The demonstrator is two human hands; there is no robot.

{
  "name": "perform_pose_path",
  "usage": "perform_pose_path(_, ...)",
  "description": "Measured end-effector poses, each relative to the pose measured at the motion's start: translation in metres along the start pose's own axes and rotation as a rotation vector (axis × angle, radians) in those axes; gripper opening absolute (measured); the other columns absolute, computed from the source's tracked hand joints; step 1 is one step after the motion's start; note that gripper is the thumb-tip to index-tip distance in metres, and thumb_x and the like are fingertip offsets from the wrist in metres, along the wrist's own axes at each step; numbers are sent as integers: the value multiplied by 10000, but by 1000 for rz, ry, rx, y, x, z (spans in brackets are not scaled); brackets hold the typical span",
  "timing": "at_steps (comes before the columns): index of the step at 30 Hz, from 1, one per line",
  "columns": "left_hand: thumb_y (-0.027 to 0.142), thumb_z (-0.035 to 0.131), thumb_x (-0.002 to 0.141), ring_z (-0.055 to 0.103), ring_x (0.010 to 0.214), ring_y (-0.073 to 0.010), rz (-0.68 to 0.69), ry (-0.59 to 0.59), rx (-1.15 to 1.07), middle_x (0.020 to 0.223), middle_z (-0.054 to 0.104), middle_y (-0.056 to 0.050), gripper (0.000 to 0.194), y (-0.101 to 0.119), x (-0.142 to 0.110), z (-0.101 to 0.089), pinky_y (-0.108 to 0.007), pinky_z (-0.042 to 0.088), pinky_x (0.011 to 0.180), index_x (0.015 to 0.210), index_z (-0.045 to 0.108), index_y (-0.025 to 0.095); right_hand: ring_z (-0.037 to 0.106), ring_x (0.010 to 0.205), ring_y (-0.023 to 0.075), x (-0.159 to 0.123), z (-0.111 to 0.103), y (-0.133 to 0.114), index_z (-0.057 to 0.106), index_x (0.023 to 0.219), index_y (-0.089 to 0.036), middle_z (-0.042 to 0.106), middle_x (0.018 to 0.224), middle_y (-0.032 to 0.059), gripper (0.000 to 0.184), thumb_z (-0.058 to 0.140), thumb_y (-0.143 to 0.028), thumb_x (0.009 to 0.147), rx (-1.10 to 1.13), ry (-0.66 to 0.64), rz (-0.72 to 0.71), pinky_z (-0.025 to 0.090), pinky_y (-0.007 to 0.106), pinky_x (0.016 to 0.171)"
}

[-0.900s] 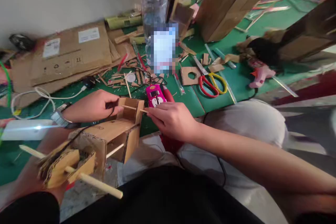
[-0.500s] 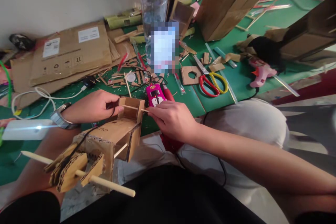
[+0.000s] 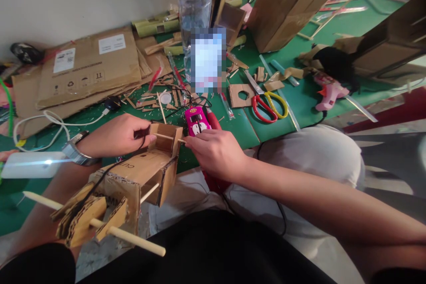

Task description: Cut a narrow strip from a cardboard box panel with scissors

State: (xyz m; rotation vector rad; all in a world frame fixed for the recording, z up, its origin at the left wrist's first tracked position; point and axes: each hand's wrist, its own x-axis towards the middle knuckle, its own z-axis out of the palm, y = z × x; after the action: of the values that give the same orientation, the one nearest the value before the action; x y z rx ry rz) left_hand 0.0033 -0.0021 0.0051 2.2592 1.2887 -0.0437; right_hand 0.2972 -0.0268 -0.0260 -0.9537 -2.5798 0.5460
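A cardboard model (image 3: 143, 166) with a boxy frame lies across my lap at the table edge. My left hand (image 3: 124, 135) is closed on the left wall of its far end, by a black cord (image 3: 111, 167) that runs to the near end. A thin wooden stick (image 3: 163, 136) crosses that far end through the walls. My right hand (image 3: 216, 153) pinches the stick's right tip, just outside the wall. At the near end, a thicker wooden dowel (image 3: 138, 240) passes through cardboard discs (image 3: 83, 222).
Scissors (image 3: 266, 106), a pink glue gun (image 3: 328, 91) and cardboard scraps lie on the green table (image 3: 242, 128). A pink toy-like case (image 3: 196, 120) is just beyond my right hand. Behind stand a bottle (image 3: 195, 9) and a cardboard box (image 3: 282, 9); flattened cardboard (image 3: 89, 71) lies left.
The near end of the cardboard model, with its dowel and discs, has shifted slightly left and down. Both hands keep their hold, almost in place.
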Motion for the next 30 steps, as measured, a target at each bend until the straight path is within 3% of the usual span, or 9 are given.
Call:
perform_pose_path(3, 440, 554, 967, 442, 527, -119, 0, -3, 3, 558, 519, 34, 393, 3, 0, 0, -276, 286, 536, 648, 517, 214, 555, 631, 139, 3, -4, -3, 756, 821, -167, 716, 707, 21, 303, 573, -214, 1057, 173, -58, 162, 308, 298, 624)
perform_pose_path(5, 439, 555, 964, 447, 530, -120, -3, 1, 4, 563, 524, 33, 390, 4, 1, 0, -274, 290, 534, 648, 510, 216, 553, 630, 134, 3, -5, -4, 760, 823, -173, 715, 710, 16, 305, 574, -223, 1061, 191, -66, 185, 309, 293, 625)
perform_pose_path(11, 456, 542, 985, 446, 525, -125, 1, -7, -12, 566, 525, 34, 400, 1, 0, 1, -277, 302, 525, 661, 513, 223, 604, 762, 197, -3, -2, -2, 761, 1105, -137, 753, 830, 83, 290, 477, -147, 1049, -57, 3, -72, 341, 323, 659)
perform_pose_path(17, 446, 542, 962, 414, 522, -134, -22, 6, -2, 553, 478, 31, 389, 2, 1, 3, -300, 284, 527, 646, 450, 239, 573, 647, 146, 2, -8, -9, 776, 874, -174, 735, 738, 32, 291, 560, -220, 1063, 136, -43, 196, 320, 301, 638)
perform_pose_path(24, 449, 575, 951, 427, 534, -146, -27, 13, -52, 560, 521, 17, 383, 5, 0, 0, -319, 294, 542, 645, 473, 243, 578, 744, 211, -2, -6, -5, 770, 1110, -110, 734, 787, 98, 353, 421, -159, 1084, -126, 14, -140, 352, 346, 658)
perform_pose_path(30, 467, 567, 967, 428, 520, -142, -6, 29, -34, 553, 509, 20, 403, 3, 1, 2, -304, 298, 522, 648, 464, 243, 564, 635, 133, 6, -10, -7, 787, 865, -175, 744, 739, 19, 269, 594, -215, 1049, 229, -36, 216, 327, 286, 642)
